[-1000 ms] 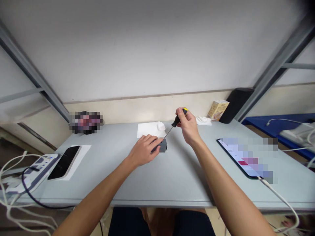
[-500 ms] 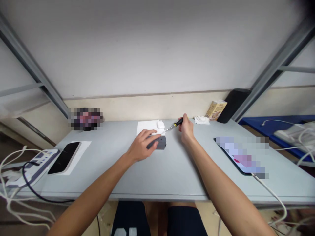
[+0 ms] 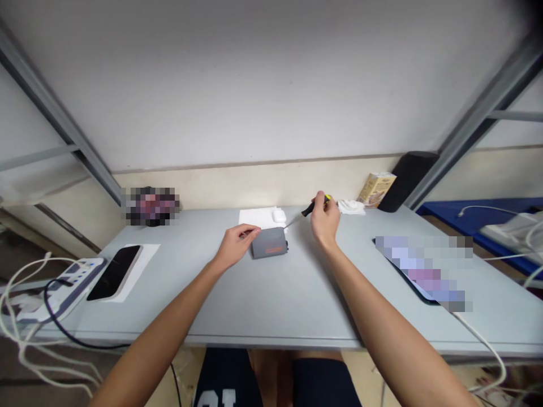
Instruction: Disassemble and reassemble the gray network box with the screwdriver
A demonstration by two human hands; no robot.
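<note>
A small grey box (image 3: 270,244) with orange markings on its face is at the middle of the desk. My left hand (image 3: 235,247) is closed at its upper left corner, thumb and fingers pinched together there. A small dark knob or fitting juts from the box's right side. My right hand (image 3: 325,220) is wrapped around the black and yellow handle of a screwdriver (image 3: 309,210). The thin shaft slants down leftward, and its tip is near the box's upper right corner; whether it touches cannot be made out.
White paper (image 3: 257,216) and a white earbud case (image 3: 279,215) lie behind the box. Leftward are a phone (image 3: 115,273) and a power strip (image 3: 63,294) with cables. Rightward are a tablet (image 3: 419,271), crumpled tissue (image 3: 352,207), a carton (image 3: 377,189) and a black cylinder (image 3: 408,180).
The grey box has turned, so its orange-marked face shows instead of the slotted side. My left hand has shifted from over the box to its left corner. The screwdriver stays in my right hand.
</note>
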